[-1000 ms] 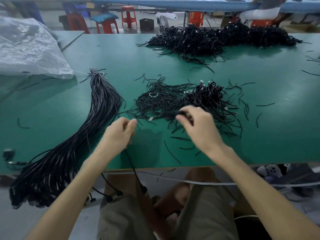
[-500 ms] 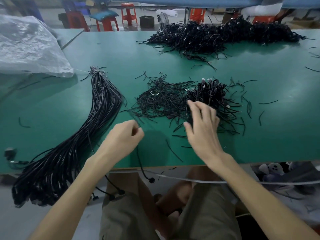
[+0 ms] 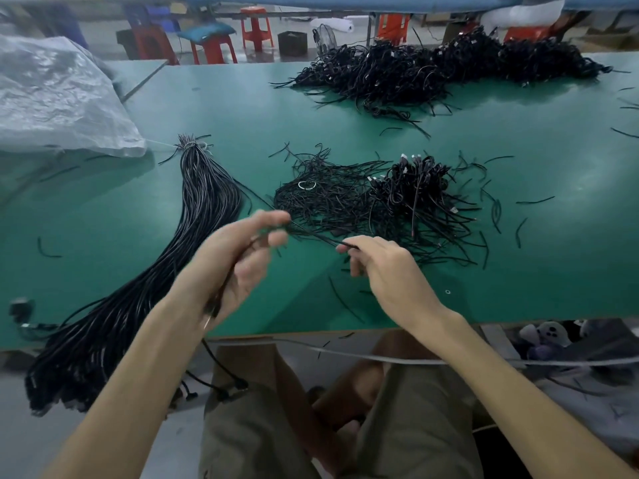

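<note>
Pinching a thin black tie (image 3: 314, 236) by its near end with the right hand (image 3: 383, 267), thumb and first finger tight on it. Gripping a black cable (image 3: 221, 295) in the left hand (image 3: 242, 264), fingers curled and a bit blurry, with the far end of the tie tucked in at the fingertips. Cable running down through the palm, then hanging over the table's front edge toward the lap.

Both hands up a little above the green table (image 3: 553, 236), just past that front edge. Smooth, flat, open green under the wrists and out to the right of the right hand, with only a few loose bits.

Just beyond the fingers, a flat messy pile of ties (image 3: 328, 198), thin and wiry like hair. Beyond the right hand, a bumpy heap of small coiled cables (image 3: 415, 188) with shiny tips. Left of the left hand, a long thick bundle (image 3: 200, 216) of smooth black cords, tied at the far end and drooping off the near edge. Far beyond, a big tangled heap (image 3: 432, 70). Far left, a crinkly plastic bag (image 3: 58, 98).
</note>
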Action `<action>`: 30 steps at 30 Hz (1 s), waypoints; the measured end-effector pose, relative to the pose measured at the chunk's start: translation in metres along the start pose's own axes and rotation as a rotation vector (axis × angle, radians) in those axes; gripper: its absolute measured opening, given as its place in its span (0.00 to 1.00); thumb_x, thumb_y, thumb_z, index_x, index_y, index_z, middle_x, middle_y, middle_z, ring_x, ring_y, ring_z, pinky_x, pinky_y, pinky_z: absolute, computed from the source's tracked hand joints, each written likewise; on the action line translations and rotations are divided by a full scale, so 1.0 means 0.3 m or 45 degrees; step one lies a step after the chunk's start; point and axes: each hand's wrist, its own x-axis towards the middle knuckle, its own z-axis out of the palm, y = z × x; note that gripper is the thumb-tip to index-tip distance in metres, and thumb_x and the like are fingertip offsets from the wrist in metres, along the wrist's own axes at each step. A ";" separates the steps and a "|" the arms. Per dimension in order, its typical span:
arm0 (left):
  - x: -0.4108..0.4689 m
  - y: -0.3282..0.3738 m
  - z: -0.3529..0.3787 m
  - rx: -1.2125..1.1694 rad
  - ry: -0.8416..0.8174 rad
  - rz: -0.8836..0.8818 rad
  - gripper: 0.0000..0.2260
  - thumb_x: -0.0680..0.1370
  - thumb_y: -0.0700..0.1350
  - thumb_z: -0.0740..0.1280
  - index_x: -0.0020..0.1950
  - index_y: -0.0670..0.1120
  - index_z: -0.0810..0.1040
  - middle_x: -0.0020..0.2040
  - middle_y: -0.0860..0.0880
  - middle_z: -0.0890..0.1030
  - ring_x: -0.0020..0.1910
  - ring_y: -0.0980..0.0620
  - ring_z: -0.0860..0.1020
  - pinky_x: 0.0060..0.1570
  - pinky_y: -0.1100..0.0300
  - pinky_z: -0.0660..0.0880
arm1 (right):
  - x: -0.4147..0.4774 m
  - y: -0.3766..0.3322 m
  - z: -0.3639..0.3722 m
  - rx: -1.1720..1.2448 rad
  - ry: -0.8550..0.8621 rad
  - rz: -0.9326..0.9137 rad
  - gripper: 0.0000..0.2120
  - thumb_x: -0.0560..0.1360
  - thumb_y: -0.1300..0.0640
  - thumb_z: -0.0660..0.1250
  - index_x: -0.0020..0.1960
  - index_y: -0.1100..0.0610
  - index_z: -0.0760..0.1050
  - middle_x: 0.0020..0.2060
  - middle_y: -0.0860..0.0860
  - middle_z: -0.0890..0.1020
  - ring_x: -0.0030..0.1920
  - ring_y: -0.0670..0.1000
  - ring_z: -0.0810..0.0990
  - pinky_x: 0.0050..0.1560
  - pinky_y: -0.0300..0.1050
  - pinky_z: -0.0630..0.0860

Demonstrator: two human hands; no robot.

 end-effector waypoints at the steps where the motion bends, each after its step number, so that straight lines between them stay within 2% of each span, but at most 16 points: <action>1: 0.000 0.007 -0.010 -0.256 0.004 0.058 0.13 0.80 0.43 0.70 0.62 0.38 0.82 0.49 0.47 0.84 0.31 0.60 0.81 0.29 0.70 0.77 | -0.006 0.006 -0.007 -0.010 -0.012 -0.004 0.11 0.84 0.65 0.60 0.60 0.59 0.80 0.39 0.47 0.79 0.42 0.43 0.71 0.54 0.45 0.72; 2: -0.002 0.007 -0.016 -0.482 -0.012 0.115 0.15 0.82 0.41 0.67 0.66 0.36 0.80 0.59 0.43 0.83 0.45 0.57 0.85 0.41 0.68 0.80 | -0.014 0.007 -0.011 -0.036 -0.040 -0.018 0.11 0.83 0.66 0.60 0.60 0.59 0.80 0.38 0.46 0.78 0.42 0.42 0.71 0.54 0.44 0.71; 3: -0.003 0.003 -0.015 -0.657 -0.048 0.157 0.16 0.84 0.40 0.62 0.70 0.34 0.76 0.67 0.39 0.79 0.57 0.53 0.84 0.51 0.64 0.81 | -0.022 0.004 -0.012 -0.073 -0.074 -0.040 0.12 0.83 0.67 0.61 0.60 0.59 0.80 0.38 0.45 0.76 0.42 0.41 0.70 0.55 0.45 0.72; 5: 0.004 -0.009 -0.004 -0.793 -0.086 0.192 0.19 0.86 0.43 0.57 0.73 0.32 0.72 0.73 0.37 0.73 0.66 0.49 0.79 0.57 0.59 0.79 | -0.041 -0.010 -0.009 -0.150 -0.094 -0.104 0.13 0.81 0.69 0.61 0.60 0.60 0.80 0.39 0.46 0.77 0.41 0.42 0.71 0.53 0.48 0.76; 7: 0.020 -0.020 0.003 -0.769 -0.019 0.224 0.22 0.86 0.49 0.57 0.73 0.33 0.71 0.72 0.40 0.76 0.64 0.51 0.80 0.52 0.60 0.79 | -0.053 -0.031 -0.005 -0.198 -0.045 -0.218 0.12 0.78 0.67 0.63 0.58 0.62 0.81 0.39 0.49 0.81 0.42 0.45 0.72 0.48 0.48 0.79; 9: 0.031 -0.029 0.000 -0.743 0.045 0.244 0.27 0.85 0.56 0.59 0.73 0.35 0.71 0.67 0.45 0.78 0.59 0.54 0.80 0.49 0.63 0.76 | -0.061 -0.038 -0.001 -0.263 -0.018 -0.315 0.10 0.75 0.69 0.69 0.55 0.62 0.82 0.39 0.49 0.83 0.43 0.46 0.71 0.45 0.43 0.75; 12: 0.049 -0.049 -0.003 -0.678 0.145 0.232 0.28 0.83 0.58 0.62 0.73 0.36 0.73 0.51 0.50 0.79 0.46 0.56 0.76 0.45 0.64 0.72 | -0.078 -0.035 0.010 -0.337 -0.114 -0.367 0.14 0.72 0.71 0.75 0.56 0.61 0.81 0.42 0.50 0.85 0.42 0.47 0.77 0.45 0.44 0.75; 15: 0.075 -0.063 -0.006 -0.487 0.327 0.205 0.17 0.85 0.56 0.60 0.58 0.45 0.81 0.42 0.53 0.74 0.38 0.57 0.73 0.40 0.64 0.71 | -0.099 -0.025 0.019 -0.437 -0.202 -0.423 0.11 0.75 0.66 0.74 0.57 0.59 0.82 0.42 0.50 0.85 0.41 0.52 0.80 0.45 0.47 0.77; 17: 0.078 -0.054 -0.013 -0.463 0.403 0.232 0.16 0.85 0.55 0.58 0.48 0.48 0.79 0.42 0.52 0.75 0.40 0.55 0.77 0.45 0.62 0.74 | -0.109 -0.018 0.016 -0.448 -0.262 -0.406 0.11 0.76 0.66 0.74 0.57 0.58 0.82 0.44 0.49 0.85 0.42 0.51 0.80 0.46 0.45 0.76; 19: 0.074 -0.041 -0.032 -0.598 0.384 0.271 0.18 0.86 0.55 0.56 0.45 0.46 0.77 0.43 0.50 0.79 0.45 0.53 0.81 0.50 0.58 0.79 | -0.113 -0.013 0.003 -0.414 -0.278 -0.373 0.10 0.76 0.66 0.73 0.57 0.58 0.82 0.45 0.48 0.85 0.43 0.50 0.80 0.47 0.45 0.76; 20: 0.068 -0.038 -0.039 -0.672 0.335 0.282 0.19 0.86 0.55 0.55 0.45 0.45 0.77 0.43 0.50 0.79 0.44 0.53 0.81 0.49 0.59 0.80 | -0.113 -0.013 -0.004 -0.375 -0.276 -0.349 0.08 0.77 0.64 0.72 0.56 0.58 0.82 0.45 0.47 0.85 0.43 0.48 0.79 0.48 0.46 0.76; 22: 0.054 -0.035 -0.044 -0.725 0.181 0.260 0.18 0.87 0.55 0.54 0.48 0.46 0.76 0.40 0.54 0.76 0.33 0.59 0.74 0.35 0.66 0.73 | -0.107 -0.016 -0.018 -0.252 -0.254 -0.298 0.05 0.81 0.57 0.67 0.50 0.58 0.81 0.39 0.40 0.80 0.39 0.42 0.71 0.48 0.44 0.73; 23: 0.046 -0.035 -0.044 -0.689 0.099 0.240 0.17 0.87 0.54 0.53 0.49 0.47 0.76 0.38 0.56 0.73 0.28 0.60 0.67 0.29 0.67 0.67 | -0.103 -0.014 -0.024 -0.170 -0.256 -0.241 0.10 0.82 0.52 0.65 0.47 0.56 0.80 0.34 0.37 0.75 0.38 0.41 0.68 0.48 0.42 0.70; 25: 0.032 -0.040 -0.043 -0.518 -0.090 0.214 0.16 0.88 0.53 0.52 0.50 0.47 0.75 0.33 0.56 0.70 0.23 0.58 0.60 0.25 0.63 0.60 | -0.094 -0.002 -0.045 0.069 -0.314 -0.037 0.17 0.82 0.44 0.62 0.40 0.53 0.77 0.30 0.38 0.74 0.37 0.42 0.70 0.52 0.35 0.65; 27: 0.014 -0.037 -0.043 -0.202 -0.363 0.163 0.16 0.87 0.51 0.54 0.50 0.45 0.76 0.30 0.56 0.73 0.22 0.58 0.61 0.24 0.64 0.58 | -0.070 0.016 -0.069 0.253 -0.316 0.151 0.21 0.80 0.39 0.62 0.35 0.52 0.75 0.29 0.42 0.76 0.33 0.44 0.73 0.52 0.36 0.68; 30: -0.002 -0.040 -0.008 0.635 -0.838 -0.095 0.18 0.86 0.53 0.58 0.52 0.42 0.80 0.37 0.49 0.84 0.26 0.54 0.74 0.27 0.61 0.66 | -0.017 0.015 -0.100 0.258 -0.232 0.272 0.24 0.77 0.36 0.63 0.30 0.51 0.73 0.25 0.51 0.74 0.26 0.48 0.70 0.36 0.37 0.66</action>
